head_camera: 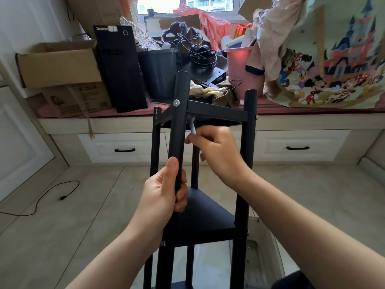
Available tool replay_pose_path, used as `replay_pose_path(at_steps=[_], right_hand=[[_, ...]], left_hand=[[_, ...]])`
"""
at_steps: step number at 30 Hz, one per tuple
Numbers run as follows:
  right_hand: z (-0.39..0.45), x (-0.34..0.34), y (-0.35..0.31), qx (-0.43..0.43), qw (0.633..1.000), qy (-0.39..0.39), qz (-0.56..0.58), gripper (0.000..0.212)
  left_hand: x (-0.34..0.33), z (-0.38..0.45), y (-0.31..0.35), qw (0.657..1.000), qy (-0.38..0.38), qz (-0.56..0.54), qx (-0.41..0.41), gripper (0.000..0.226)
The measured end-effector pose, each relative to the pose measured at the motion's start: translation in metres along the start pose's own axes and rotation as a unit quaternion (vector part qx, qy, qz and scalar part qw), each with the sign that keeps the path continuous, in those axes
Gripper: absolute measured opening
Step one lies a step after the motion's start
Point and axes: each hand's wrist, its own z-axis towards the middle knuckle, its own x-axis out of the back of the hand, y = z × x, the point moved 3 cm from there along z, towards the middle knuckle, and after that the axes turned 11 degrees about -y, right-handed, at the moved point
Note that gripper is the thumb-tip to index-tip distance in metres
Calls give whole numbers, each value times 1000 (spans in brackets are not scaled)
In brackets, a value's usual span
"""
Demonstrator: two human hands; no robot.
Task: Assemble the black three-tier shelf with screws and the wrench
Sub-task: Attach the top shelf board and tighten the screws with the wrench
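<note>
Shelf (205,217) stands upright on the floor between the arms. Left hand (164,190) wraps its near pole (178,130), fingers curled round it. Right hand (218,151), just right of that pole, pinches the wrench (192,127), which reaches up behind a screw (176,103).

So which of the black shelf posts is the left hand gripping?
The nearest black round post, the one with the silver screw head facing the camera. The left hand wraps it; the other posts stand ungripped.
</note>
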Motion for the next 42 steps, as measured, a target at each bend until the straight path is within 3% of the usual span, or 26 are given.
replay_pose_path(at_steps=[13,26,42], right_hand=[[2,3,-10,57,998,19,7,30],[4,3,-6,35,998,36,-33,22],[27,-23,8,153,964,172,-133,30]], left_hand=[[-4,0,0,1000,-10,9,-6,57],[-7,-1,-1,1000,-21,10,-9,47],[0,-2,0,1000,-21,9,-2,48]])
